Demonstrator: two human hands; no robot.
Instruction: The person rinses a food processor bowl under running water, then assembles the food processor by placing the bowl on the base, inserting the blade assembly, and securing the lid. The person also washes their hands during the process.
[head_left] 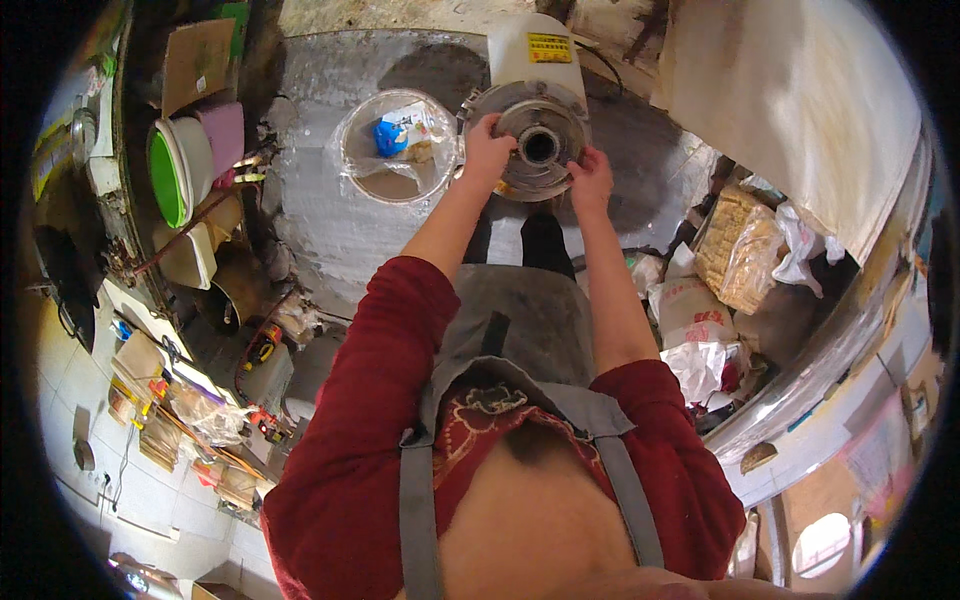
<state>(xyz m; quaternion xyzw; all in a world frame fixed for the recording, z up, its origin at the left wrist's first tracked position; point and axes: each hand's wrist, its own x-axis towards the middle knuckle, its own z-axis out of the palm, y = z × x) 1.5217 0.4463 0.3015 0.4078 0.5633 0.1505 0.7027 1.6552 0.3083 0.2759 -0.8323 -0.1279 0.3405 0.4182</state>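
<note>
Ahead of me stands a machine with a white housing (512,50) that carries a yellow label. At its near end is a round, dull metal cover (540,178), with a dark hole in a raised ring at its centre. My left hand (487,155) grips the cover's left side, fingers bent and thumb toward the ring. On the right side, my right hand (592,182) has its fingers curled against the cover's edge. Left of the machine, touching or almost touching it, a round bucket (365,183) lined with clear plastic holds a blue and white packet (400,135).
Green and white basins (170,175) and cardboard (197,65) are stacked at the left. Sacks and plastic bags (695,310) crowd the right, beside a yellowish wrapped bundle (738,250). A pale sheet (790,110) hangs at the upper right. Grey floor (315,130) surrounds the bucket.
</note>
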